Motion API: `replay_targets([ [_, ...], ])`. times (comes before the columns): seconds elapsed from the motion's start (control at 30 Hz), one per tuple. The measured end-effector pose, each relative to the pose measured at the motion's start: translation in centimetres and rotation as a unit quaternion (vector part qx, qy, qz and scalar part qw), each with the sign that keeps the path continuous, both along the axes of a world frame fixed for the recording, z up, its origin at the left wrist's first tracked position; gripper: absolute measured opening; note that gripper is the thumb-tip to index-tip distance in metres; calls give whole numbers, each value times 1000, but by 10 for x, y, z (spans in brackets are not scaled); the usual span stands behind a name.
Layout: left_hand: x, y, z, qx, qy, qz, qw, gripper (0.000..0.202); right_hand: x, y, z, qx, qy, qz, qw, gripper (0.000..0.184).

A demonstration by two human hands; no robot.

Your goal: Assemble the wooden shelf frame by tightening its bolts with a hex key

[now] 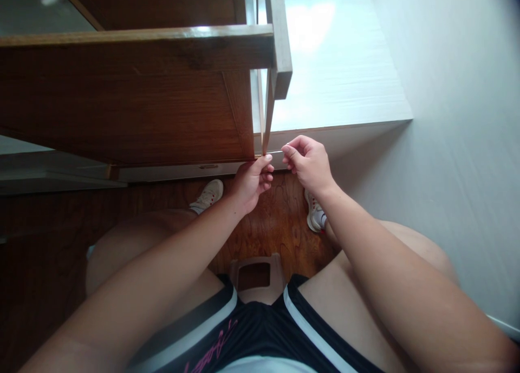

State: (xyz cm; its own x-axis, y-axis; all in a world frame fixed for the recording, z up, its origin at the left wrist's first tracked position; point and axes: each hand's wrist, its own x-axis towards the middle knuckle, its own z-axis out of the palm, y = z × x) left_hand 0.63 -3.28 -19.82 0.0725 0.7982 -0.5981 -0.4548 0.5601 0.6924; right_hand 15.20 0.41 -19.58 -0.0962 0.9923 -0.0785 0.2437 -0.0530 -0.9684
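Both my hands meet at frame centre, just under the lower corner of the wood panel [134, 108]. A thin pale strip [277, 152] spans the small gap between them, long axis roughly horizontal, left to right in frame. My left hand [252, 181] pinches its left end, thumb and forefinger closed on it, right at the panel's bottom corner. My right hand [309, 162] pinches the right end, fingers [289, 155] clenched on it. Both hands equally near; the strip lies between the fingertips. It looks very thin, whitish, straight; material too small to tell. A slim vertical slat [267, 113] comes down to the same corner. White bench [345, 64] sits behind, upper right.
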Motion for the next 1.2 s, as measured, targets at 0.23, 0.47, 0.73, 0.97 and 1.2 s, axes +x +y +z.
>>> replay_targets([
  [0.23,0,0,1,1,1,-4,1000,39,0,1,-1,9,-9,1,1000,34],
  [0.47,-1,0,1,2,-7,-3,1000,39,-2,0,0,-2,-10,16,1000,28],
  [0.73,0,0,0,2,-2,-2,1000,39,7,3,4,24,-52,22,998,28],
  [0.97,0,0,1,4,3,-1,1000,40,8,4,3,24,-67,20,997,28],
  [1.2,0,0,2,4,11,1,1000,40,10,4,1,20,-63,22,998,26],
])
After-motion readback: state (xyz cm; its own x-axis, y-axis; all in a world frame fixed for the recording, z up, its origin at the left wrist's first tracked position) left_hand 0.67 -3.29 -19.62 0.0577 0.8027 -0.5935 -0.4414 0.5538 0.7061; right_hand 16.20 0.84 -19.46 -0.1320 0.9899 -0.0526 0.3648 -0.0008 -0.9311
